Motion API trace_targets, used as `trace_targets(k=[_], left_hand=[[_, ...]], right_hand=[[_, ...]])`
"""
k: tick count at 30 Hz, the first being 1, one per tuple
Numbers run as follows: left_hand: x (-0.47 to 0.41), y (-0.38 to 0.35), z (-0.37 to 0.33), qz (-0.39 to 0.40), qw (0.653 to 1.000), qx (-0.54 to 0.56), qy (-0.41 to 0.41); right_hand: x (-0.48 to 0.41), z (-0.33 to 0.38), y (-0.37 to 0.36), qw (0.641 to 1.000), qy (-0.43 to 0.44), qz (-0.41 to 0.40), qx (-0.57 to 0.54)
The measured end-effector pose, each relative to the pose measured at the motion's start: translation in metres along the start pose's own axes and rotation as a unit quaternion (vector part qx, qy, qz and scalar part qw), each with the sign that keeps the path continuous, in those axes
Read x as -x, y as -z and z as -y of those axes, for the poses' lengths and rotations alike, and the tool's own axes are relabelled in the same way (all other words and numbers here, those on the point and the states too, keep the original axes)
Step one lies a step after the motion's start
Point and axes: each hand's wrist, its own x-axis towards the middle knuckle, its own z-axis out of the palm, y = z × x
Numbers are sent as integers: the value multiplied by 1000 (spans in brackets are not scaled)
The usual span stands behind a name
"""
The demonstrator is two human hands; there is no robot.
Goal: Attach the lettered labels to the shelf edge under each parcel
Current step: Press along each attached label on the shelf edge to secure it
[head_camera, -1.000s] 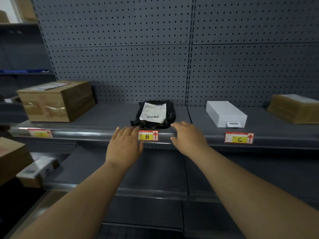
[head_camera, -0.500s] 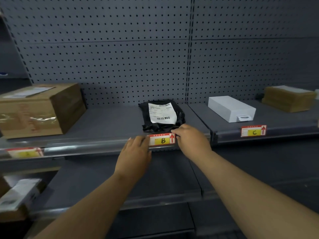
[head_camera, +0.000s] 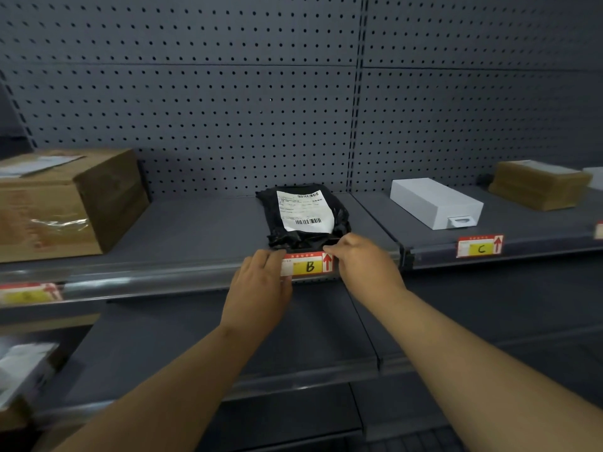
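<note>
A red and yellow label marked B (head_camera: 309, 265) sits on the clear shelf edge strip (head_camera: 156, 279), right below a black plastic parcel (head_camera: 303, 216) with a white shipping slip. My left hand (head_camera: 261, 285) presses its fingertips on the label's left end. My right hand (head_camera: 362, 265) touches the label's right end with fingers bent. A label marked C (head_camera: 479, 246) is fixed under a white box (head_camera: 434, 202). Another label (head_camera: 29, 292), blurred, hangs under a large brown carton (head_camera: 62, 203).
A flat brown parcel (head_camera: 538, 184) lies at the far right of the shelf, with part of a further label (head_camera: 599, 230) at the frame edge. Grey pegboard (head_camera: 228, 109) backs the shelf. A lower shelf (head_camera: 228, 337) runs beneath; a pale package (head_camera: 23, 367) lies at lower left.
The view has shifted right and closer. Both hands closed in on the B label, from beside it to touching its two ends.
</note>
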Motion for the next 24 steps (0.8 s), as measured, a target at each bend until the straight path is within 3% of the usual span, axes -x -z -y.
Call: trace_targets(k=[24], left_hand=[[-11,7,4,36,999,36,7]], right_hand=[[0,-13,-8,999,3,36,12]])
